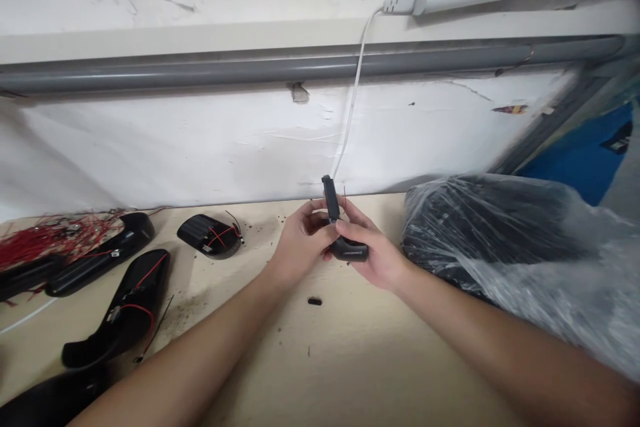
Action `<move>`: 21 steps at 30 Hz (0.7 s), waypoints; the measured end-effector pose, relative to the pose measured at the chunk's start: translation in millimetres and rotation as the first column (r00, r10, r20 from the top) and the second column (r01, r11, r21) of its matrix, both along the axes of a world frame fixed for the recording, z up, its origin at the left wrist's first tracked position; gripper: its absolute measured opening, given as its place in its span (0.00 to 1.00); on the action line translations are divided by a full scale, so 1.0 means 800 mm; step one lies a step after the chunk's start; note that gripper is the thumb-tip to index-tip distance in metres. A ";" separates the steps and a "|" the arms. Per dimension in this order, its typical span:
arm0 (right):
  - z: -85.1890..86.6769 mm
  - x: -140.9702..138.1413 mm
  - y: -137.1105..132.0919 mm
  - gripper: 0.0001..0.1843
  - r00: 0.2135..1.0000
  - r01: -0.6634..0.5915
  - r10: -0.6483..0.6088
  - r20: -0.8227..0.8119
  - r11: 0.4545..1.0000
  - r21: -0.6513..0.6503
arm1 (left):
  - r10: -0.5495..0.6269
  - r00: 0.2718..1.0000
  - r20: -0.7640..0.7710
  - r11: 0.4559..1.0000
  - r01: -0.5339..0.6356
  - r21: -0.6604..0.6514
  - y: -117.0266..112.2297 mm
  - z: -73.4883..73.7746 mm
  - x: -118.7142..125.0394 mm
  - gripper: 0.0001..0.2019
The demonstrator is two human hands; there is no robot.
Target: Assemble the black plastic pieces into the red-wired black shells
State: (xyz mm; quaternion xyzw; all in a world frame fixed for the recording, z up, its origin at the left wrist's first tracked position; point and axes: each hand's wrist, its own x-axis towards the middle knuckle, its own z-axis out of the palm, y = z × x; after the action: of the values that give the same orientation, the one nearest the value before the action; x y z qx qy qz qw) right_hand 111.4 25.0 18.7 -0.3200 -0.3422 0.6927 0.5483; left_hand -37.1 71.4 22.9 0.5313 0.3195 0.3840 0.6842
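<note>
Both hands meet over the middle of the pale wooden table (350,360). My right hand (375,253) is closed around a black plastic housing (350,250) with small lettering on its side. My left hand (300,243) pinches a narrow black flat piece (330,197) that stands upright out of the housing. A thin red wire (345,197) sticks up beside that piece. A small black part (315,301) lies loose on the table just in front of the hands.
Several black curved housings with red wires (130,307) lie at the left, next to a bundle of red wires (45,237). A clear plastic bag of black parts (500,240) fills the right. A white cable (353,97) hangs down the wall behind.
</note>
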 end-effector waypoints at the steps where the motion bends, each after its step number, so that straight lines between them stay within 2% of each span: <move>1: 0.000 0.000 0.000 0.42 1.000 -0.001 0.001 -0.009 1.000 -0.010 | 0.009 1.000 -0.009 1.000 -0.009 0.001 -0.001 0.001 0.000 0.27; 8: -0.004 0.002 0.004 0.48 0.999 -0.010 0.006 -0.049 0.998 -0.064 | 0.023 0.999 -0.035 1.000 -0.023 0.000 -0.006 0.007 0.002 0.29; 15: -0.005 0.001 0.003 0.42 0.997 -0.015 0.010 -0.079 0.998 -0.065 | 0.051 0.997 -0.053 0.999 -0.051 0.008 -0.006 0.002 0.004 0.28; 21: -0.004 0.003 0.002 0.42 0.999 -0.019 0.016 -0.051 0.998 -0.060 | 0.066 0.997 -0.050 0.998 -0.065 0.021 -0.008 0.005 0.006 0.31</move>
State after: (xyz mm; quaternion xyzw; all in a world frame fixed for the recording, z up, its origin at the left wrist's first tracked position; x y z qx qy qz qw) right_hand 113.5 26.3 15.8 -0.3157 -0.3100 0.7153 0.5410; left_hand -32.6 64.7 26.6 0.5366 0.3503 0.3955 0.6580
